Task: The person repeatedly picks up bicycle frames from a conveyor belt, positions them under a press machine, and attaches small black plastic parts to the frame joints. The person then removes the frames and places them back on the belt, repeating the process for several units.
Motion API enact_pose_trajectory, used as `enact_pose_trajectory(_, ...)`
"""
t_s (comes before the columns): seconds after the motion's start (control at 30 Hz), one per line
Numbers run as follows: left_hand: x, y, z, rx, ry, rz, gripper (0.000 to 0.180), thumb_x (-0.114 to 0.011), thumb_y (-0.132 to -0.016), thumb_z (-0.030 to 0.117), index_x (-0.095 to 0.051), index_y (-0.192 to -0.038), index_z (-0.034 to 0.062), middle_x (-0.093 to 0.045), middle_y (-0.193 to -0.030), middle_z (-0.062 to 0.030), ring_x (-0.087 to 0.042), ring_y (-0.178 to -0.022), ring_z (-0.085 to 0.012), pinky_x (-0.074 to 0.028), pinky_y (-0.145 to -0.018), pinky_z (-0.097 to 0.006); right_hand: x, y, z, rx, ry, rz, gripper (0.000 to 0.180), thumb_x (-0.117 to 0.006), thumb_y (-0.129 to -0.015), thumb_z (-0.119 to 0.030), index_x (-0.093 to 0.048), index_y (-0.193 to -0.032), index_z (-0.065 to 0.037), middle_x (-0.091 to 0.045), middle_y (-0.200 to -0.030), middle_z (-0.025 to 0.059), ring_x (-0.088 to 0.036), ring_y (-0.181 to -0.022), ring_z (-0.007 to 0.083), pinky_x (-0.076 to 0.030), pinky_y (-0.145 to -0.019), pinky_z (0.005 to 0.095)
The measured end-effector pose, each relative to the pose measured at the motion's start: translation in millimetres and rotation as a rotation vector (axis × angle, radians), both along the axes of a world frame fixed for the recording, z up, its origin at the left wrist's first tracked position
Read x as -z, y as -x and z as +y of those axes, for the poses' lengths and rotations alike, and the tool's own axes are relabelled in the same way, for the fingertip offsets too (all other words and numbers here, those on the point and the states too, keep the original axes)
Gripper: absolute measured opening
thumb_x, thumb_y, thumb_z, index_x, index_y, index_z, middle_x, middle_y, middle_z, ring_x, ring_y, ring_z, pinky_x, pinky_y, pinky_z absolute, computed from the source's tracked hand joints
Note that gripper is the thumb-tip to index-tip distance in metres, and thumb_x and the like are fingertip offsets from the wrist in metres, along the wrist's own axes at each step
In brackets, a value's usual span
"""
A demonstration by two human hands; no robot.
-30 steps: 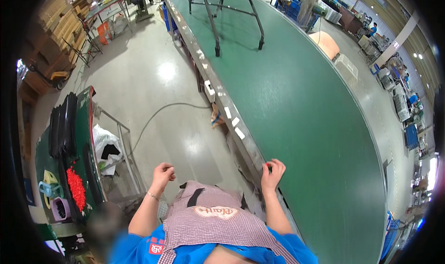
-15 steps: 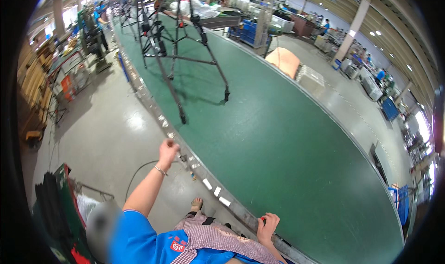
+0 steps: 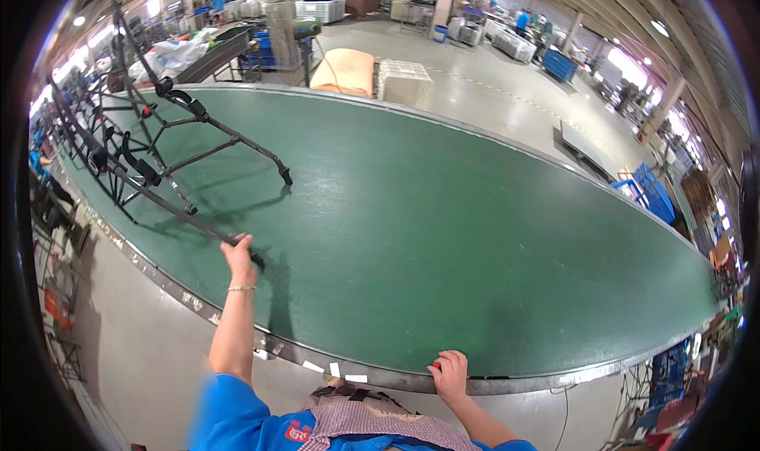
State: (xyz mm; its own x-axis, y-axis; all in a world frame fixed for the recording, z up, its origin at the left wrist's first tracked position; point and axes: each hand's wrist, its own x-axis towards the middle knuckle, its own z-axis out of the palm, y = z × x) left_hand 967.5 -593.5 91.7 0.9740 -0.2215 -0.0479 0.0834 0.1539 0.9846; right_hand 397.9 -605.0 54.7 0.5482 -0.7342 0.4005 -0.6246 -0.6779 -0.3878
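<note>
A black metal tube frame (image 3: 158, 150) with padded grips stands on the wide green conveyor belt (image 3: 443, 237) at the left. My left hand (image 3: 238, 254) is stretched out and closed around the lower leg of that frame, near its rubber foot. At the belt's near metal edge my right hand (image 3: 450, 374) rests with its fingers curled over a small red object (image 3: 435, 365), which is mostly hidden.
The belt's steel rim (image 3: 317, 356) runs across in front of me. Behind the belt stand stacked white crates (image 3: 404, 83), a tan board (image 3: 344, 71) and blue bins (image 3: 649, 197). Metal racks (image 3: 55, 237) line the grey floor at left.
My view swung left and up along the belt. My left arm reached forward from my body and took hold of the frame's leg. My right hand stayed at the belt edge.
</note>
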Motion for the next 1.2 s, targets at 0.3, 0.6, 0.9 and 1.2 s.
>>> enact_pose_trajectory(0.3, 3, 230, -131, 0.435, 0.018, 0.071, 0.064, -0.069, -0.073, -0.004, -0.033, -0.125, 0.0037, -0.047, -0.122, -0.0107, -0.046, -0.111, -0.0212, -0.040, -0.095, -0.034, 4, 10, 1, 0.180, 0.013, -0.160, 0.028, -0.075, -0.071, -0.011, -0.057, -0.090, -0.004, -0.057, -0.104, 0.0129, -0.051, -0.102, 0.0341, -0.043, -0.088, 0.0455)
enact_pose_trajectory(0.6, -47, 495, -59, 1.650, 0.208, -0.198, 0.038, -0.067, -0.078, 0.005, -0.050, -0.112, 0.0022, -0.053, -0.106, -0.0084, -0.049, -0.102, -0.0187, -0.043, -0.088, -0.034, 25, 71, -54, 0.697, -0.315, -1.087, 0.018, -0.051, -0.095, -0.010, -0.055, -0.108, 0.002, -0.059, -0.107, 0.0107, -0.055, -0.097, 0.0181, -0.044, -0.089, 0.0306)
enact_pose_trajectory(0.9, -258, 363, 69, 0.772, 0.357, -1.700, 0.029, -0.051, -0.094, 0.024, -0.062, -0.103, -0.0013, -0.064, -0.092, -0.0137, -0.064, -0.087, -0.0309, -0.053, -0.074, -0.040, 15, 226, -101, 0.385, -0.563, -1.114, 0.019, -0.052, -0.095, -0.022, -0.051, -0.086, -0.005, -0.058, -0.066, 0.0055, -0.053, -0.055, 0.0133, -0.042, -0.054, 0.0252)
enact_pose_trajectory(1.2, -257, 135, 62, 0.282, 0.161, -0.693, 0.034, -0.059, -0.090, 0.009, -0.051, -0.122, 0.0002, -0.057, -0.084, -0.0024, -0.054, -0.069, -0.0104, -0.047, -0.065, -0.024, -62, 213, -116, 0.336, -0.642, -1.177, 0.028, -0.055, -0.093, -0.027, -0.052, -0.077, -0.005, -0.045, -0.060, 0.0025, -0.048, -0.039, 0.0156, -0.041, -0.033, 0.0303)
